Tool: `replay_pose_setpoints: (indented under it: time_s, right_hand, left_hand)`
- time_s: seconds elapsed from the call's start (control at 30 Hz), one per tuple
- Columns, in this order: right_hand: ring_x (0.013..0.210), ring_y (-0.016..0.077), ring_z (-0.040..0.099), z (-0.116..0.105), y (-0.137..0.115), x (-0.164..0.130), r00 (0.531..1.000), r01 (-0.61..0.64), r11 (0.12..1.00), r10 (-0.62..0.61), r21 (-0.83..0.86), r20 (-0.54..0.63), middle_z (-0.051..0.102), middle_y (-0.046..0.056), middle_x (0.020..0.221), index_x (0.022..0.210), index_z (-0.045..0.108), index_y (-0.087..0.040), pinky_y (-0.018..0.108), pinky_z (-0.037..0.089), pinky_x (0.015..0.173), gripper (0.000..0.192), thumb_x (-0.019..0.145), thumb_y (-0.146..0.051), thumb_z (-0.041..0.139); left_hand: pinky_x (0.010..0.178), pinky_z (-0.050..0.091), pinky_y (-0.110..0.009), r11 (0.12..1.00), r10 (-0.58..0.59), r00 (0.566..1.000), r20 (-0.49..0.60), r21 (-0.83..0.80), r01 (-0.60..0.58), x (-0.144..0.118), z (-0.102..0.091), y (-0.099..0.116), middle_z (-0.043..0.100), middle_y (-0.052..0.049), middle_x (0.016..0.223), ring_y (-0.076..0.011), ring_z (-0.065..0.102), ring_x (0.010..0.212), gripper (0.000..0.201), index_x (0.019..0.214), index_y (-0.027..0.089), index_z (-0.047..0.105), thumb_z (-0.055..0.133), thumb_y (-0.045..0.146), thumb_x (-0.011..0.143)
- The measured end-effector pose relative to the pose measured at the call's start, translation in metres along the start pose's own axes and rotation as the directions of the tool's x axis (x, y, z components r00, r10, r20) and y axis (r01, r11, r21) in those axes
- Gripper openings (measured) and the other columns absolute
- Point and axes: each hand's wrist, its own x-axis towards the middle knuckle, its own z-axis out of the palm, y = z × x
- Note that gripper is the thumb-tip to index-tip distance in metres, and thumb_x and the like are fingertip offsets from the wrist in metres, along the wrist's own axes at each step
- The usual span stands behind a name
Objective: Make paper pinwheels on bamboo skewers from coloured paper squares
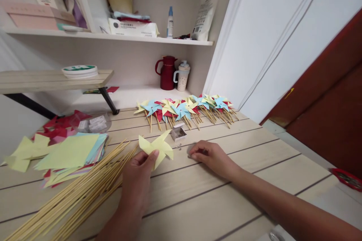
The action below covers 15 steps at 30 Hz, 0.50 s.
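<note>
The left hand (138, 180) is pinching a yellow pinwheel (157, 147) by its lower vane, thumb on top and fingers curled under, keeping it just above the worktop (203, 199). The right hand (210, 155) is lying low on the boards to the right of it, fingers curved down and reaching at something small near a few pins (178, 147); whether it is gripping anything, I cannot tell.

The pinwheel is folded paper, so it is looking very light, thin and easy to crease or tear. A soft pinch at a vane edge or near the folded centre is likely the safest hold; squeezing hard would probably flatten the folds.

Just behind it a small open box (178, 132) is sitting, and beyond that a row of finished pinwheels (185, 109) in blue, red and yellow is lying on sticks. A loose sheaf of skewers (82, 188) is fanning out to the left, beside a pile of coloured paper (68, 154).

The worktop is pale wood planking with dark grooves that small pins could be slipping into. Behind, white shelves are carrying a red jug (166, 72), a mug (182, 76) and a spray bottle (170, 22).
</note>
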Motion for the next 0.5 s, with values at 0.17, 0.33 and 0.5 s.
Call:
replay_pose_setpoints:
  time_s: [0.17,0.33,0.5]
  right_hand:
    - [0.081,0.0174,0.062,0.006,-0.005,0.010,1.000,0.023,0.995,-0.023,-0.099,0.002,0.070,0.003,0.088,0.079,0.071,-0.021,0.027,0.044,0.072,0.009,0.079,-0.023,0.063]
    - [0.065,0.0126,0.056,-0.001,-0.008,0.035,0.968,-0.140,0.984,0.160,-0.109,0.195,0.067,0.000,0.072,0.075,0.070,-0.019,0.023,0.039,0.060,0.011,0.078,-0.019,0.059]
    - [0.045,0.0103,0.049,-0.007,-0.013,0.064,0.901,-0.230,0.965,0.260,-0.124,0.348,0.055,-0.006,0.047,0.060,0.061,-0.018,0.022,0.034,0.047,0.018,0.061,-0.026,0.078]
  left_hand:
    - [0.070,0.043,-0.025,1.000,0.023,1.000,0.019,-0.012,-0.023,0.002,-0.001,-0.002,0.075,-0.003,0.084,-0.0166,0.061,0.077,0.035,0.091,0.018,0.077,0.078,0.043,0.066]
    - [0.070,0.043,-0.025,0.999,0.031,0.999,0.025,0.012,-0.031,0.005,-0.003,-0.004,0.075,-0.003,0.084,-0.0172,0.062,0.078,0.036,0.092,0.019,0.077,0.077,0.044,0.066]
    - [0.071,0.043,-0.026,0.999,0.022,0.999,0.036,0.032,-0.023,0.004,-0.002,-0.003,0.075,-0.003,0.083,-0.0178,0.062,0.078,0.036,0.090,0.018,0.077,0.078,0.044,0.066]
